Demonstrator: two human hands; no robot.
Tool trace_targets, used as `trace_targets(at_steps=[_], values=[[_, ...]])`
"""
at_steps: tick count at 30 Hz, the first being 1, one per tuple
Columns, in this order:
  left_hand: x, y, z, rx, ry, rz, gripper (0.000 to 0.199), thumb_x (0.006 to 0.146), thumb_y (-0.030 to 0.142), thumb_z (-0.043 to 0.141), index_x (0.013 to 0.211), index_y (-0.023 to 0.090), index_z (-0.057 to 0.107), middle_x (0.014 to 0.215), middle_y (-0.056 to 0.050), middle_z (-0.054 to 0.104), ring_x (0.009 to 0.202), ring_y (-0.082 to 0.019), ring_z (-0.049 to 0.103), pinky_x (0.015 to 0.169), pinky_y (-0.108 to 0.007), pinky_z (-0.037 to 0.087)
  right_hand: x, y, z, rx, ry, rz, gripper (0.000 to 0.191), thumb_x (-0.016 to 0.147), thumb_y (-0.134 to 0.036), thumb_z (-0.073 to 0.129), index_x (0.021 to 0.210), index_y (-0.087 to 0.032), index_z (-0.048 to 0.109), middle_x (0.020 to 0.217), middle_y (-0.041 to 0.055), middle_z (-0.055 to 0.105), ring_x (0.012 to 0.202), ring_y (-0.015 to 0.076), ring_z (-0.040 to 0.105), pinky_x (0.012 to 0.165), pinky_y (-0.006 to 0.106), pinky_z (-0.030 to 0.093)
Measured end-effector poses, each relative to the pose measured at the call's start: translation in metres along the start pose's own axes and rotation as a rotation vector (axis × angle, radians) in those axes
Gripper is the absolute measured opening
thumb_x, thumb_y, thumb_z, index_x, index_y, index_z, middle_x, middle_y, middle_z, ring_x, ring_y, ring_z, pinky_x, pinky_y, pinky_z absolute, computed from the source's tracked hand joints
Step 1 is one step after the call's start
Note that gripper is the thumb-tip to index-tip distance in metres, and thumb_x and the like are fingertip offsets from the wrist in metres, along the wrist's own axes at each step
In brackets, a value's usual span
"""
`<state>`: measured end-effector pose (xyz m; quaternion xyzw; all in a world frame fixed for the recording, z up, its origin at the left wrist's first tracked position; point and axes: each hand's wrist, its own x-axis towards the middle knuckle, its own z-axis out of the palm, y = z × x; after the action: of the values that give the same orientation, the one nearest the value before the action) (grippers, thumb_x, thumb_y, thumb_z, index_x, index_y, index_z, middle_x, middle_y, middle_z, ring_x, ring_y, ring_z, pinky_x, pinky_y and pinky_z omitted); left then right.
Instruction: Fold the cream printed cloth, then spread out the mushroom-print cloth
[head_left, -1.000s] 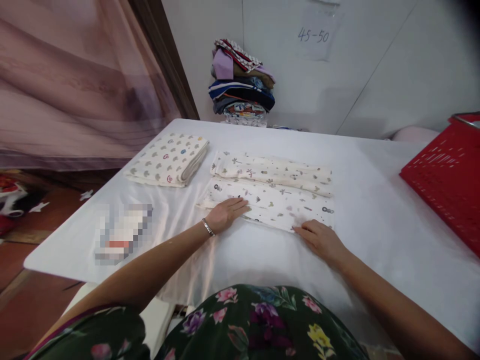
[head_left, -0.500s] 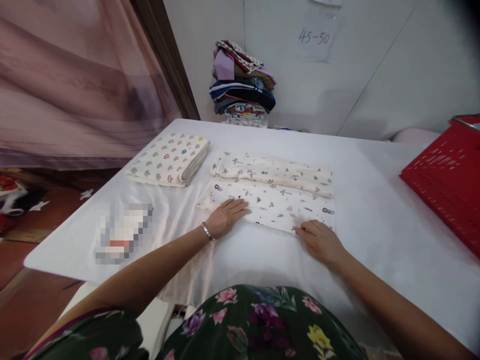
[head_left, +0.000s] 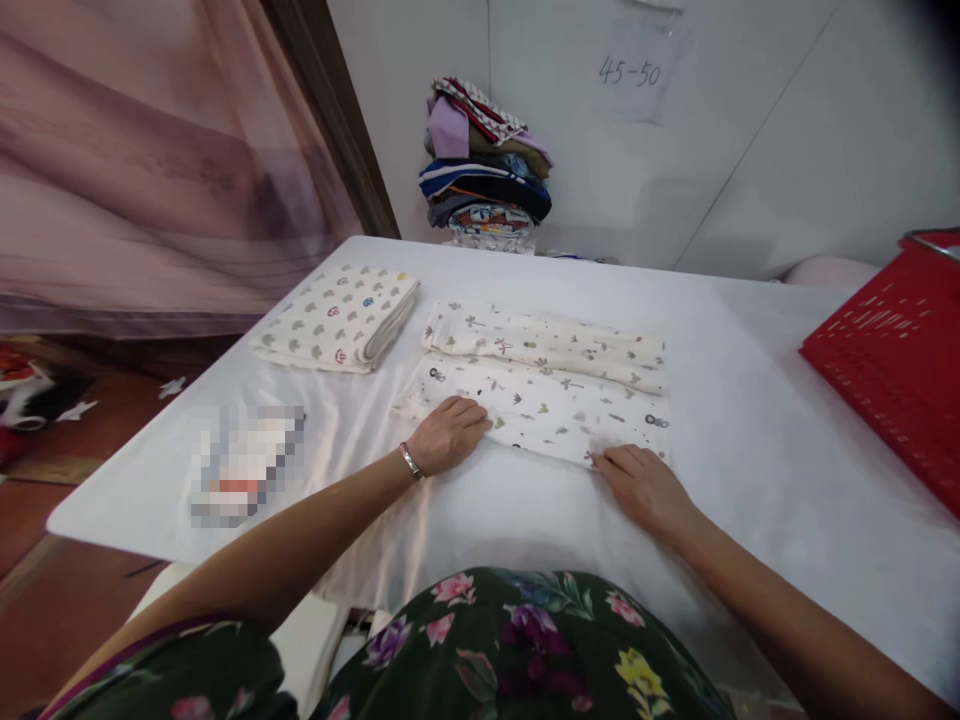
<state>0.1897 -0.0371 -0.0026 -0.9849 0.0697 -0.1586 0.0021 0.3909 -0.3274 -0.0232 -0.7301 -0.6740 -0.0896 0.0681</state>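
A white cloth with small palm and animal prints [head_left: 555, 390] lies across the middle of the table, its far part folded over in a long strip. At its near edge, left of centre, my left hand [head_left: 448, 434] has its fingers curled together on the fabric. My right hand [head_left: 645, 485] pinches the same near edge toward the right corner. Both palms face down, and the fingertips are partly hidden. Left of this cloth sits a folded cream cloth with grey, red and blue prints [head_left: 341, 318].
A blurred-out flat item [head_left: 247, 468] lies on the white table [head_left: 750, 400] at the left. A red perforated basket [head_left: 892, 350] stands at the right edge. Folded clothes [head_left: 487, 180] are stacked beyond the far edge, against the wall. A pink curtain [head_left: 165, 160] hangs at the left.
The fingers of my left hand have drawn in from lying flat to a curled grip at the near edge. My right hand has barely shifted, its fingers closer together.
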Motion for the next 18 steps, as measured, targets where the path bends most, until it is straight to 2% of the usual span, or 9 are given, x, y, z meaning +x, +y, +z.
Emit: trace_targets(at_steps=[7,12,18], values=[[0.004,-0.007,0.004,-0.021,0.066,-0.082,0.024,0.086,0.013,0.042,0.103,0.016,0.059,0.086,-0.006,0.065,0.082,-0.017,0.057,0.078,-0.033,0.043,0.005,0.011,-0.017,0.142,0.052,0.082,0.034,0.088,-0.013,0.038,0.111,-0.018,0.062,0.102,0.0091,0.065,0.089,0.0205,0.059,0.075,0.035,0.049],[0.002,-0.008,0.012,0.015,0.100,-0.083,0.027,0.087,0.012,0.039,0.109,0.016,0.054,0.083,-0.005,0.065,0.075,-0.015,0.060,0.072,-0.031,0.044,0.003,0.012,-0.019,0.190,0.071,0.082,0.031,0.090,-0.015,0.039,0.111,-0.019,0.060,0.100,0.0071,0.066,0.088,0.0195,0.060,0.075,0.035,0.049],[0.004,-0.007,0.016,0.063,0.127,-0.119,0.014,0.089,0.018,0.040,0.089,0.015,0.054,0.065,-0.002,0.060,0.061,-0.015,0.057,0.061,-0.028,0.043,0.004,0.014,-0.016,0.180,0.072,0.058,0.029,0.089,-0.012,0.038,0.103,-0.018,0.062,0.097,0.0069,0.066,0.086,0.0184,0.060,0.074,0.033,0.048]])
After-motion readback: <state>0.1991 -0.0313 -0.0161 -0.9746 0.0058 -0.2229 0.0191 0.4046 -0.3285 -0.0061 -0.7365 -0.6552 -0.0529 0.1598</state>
